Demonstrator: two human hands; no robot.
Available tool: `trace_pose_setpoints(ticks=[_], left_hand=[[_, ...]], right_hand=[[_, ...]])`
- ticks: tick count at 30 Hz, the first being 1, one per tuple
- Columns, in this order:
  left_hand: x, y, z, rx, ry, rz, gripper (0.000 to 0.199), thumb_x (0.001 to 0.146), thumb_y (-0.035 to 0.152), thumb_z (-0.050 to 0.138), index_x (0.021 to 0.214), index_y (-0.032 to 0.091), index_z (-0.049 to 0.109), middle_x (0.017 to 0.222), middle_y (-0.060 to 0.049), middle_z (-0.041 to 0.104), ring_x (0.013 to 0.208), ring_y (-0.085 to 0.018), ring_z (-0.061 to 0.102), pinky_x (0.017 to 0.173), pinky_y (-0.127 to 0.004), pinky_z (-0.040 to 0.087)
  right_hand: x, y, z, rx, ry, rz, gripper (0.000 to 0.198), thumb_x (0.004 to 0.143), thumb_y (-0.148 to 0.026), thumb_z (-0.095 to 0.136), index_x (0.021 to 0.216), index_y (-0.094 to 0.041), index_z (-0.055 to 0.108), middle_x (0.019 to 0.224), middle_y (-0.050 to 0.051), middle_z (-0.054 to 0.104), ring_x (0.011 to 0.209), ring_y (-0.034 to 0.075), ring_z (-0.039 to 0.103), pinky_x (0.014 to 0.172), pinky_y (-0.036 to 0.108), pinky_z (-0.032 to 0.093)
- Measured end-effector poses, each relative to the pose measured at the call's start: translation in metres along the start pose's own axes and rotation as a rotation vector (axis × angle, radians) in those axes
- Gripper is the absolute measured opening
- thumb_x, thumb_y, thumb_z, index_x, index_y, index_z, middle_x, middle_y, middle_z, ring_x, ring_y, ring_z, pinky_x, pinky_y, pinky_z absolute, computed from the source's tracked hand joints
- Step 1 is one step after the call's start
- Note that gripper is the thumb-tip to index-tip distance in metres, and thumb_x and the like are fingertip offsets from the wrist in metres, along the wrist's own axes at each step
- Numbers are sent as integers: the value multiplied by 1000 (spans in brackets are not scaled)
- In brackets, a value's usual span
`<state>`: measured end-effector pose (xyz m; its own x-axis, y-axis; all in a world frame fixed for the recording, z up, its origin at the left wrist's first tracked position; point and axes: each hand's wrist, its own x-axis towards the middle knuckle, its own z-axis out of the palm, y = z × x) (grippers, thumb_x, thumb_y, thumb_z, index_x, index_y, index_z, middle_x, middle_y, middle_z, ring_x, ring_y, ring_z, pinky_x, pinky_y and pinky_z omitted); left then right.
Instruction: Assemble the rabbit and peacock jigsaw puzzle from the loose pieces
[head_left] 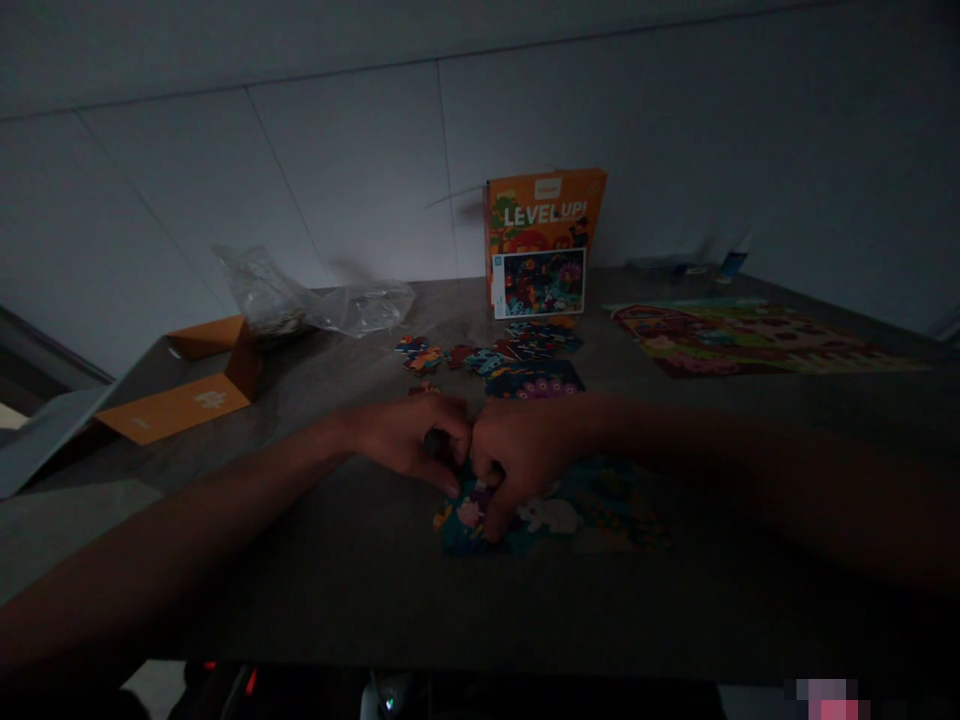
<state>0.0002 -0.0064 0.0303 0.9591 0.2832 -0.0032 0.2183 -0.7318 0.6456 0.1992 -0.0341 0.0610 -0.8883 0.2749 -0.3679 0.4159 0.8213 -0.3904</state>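
Observation:
A partly joined jigsaw puzzle (553, 516) with a white rabbit lies on the dark table in front of me. My left hand (420, 440) is at its left edge, fingers curled, with the thumb and a fingertip near the border pieces. Pressed close beside it, my right hand (525, 450) has its fingers bent and a fingertip down on the puzzle. Whether a loose piece sits between the fingers is too dark to see. Behind my hands is another joined section (536, 380) with a purple, fan-like pattern. Loose puzzle pieces (487, 358) are heaped beyond it.
An orange "LEVEL UP!" box (546, 205) stands against the wall, with a picture card (540, 284) leaning on it. At left are an open orange box (187, 405) and clear plastic bags (360, 306). A farm puzzle (750, 340) and a small bottle (733, 262) are at right.

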Motion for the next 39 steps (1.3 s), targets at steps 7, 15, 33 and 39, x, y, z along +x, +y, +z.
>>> trace_pose_setpoints(ticks=[7, 15, 33, 39], left_hand=[[0, 0, 1, 4, 0, 6, 16, 81, 27, 83, 90, 17, 74, 85, -5, 70, 81, -17, 62, 73, -26, 48], [-1, -5, 3, 67, 31, -6, 14, 85, 30, 79, 91, 18, 75, 87, -5, 69, 79, -16, 60, 71, -25, 47], [-10, -38, -11, 675, 690, -171, 30, 96, 30, 48, 70, 19, 58, 67, -5, 60, 66, -18, 55, 65, -31, 42], [-8, -52, -17, 726, 502, -632, 25, 95, 34, 47, 82, 18, 61, 73, -5, 65, 67, -19, 61, 63, -29, 44]], right_hand=[[1, 3, 1, 45, 7, -16, 49, 81, -39, 81, 53, -17, 48, 48, -11, 40, 48, 6, 36, 56, 28, 23], [1, 4, 4, 112, 39, -8, 48, 84, -40, 78, 52, -16, 52, 48, -9, 46, 49, 7, 35, 56, 28, 22], [4, 7, 6, 70, 73, 51, 46, 80, -43, 82, 54, -14, 57, 46, -9, 45, 47, 5, 38, 53, 27, 21], [5, 9, 7, 95, 73, 26, 47, 81, -45, 80, 54, -15, 56, 48, -9, 45, 48, 6, 37, 54, 28, 20]])
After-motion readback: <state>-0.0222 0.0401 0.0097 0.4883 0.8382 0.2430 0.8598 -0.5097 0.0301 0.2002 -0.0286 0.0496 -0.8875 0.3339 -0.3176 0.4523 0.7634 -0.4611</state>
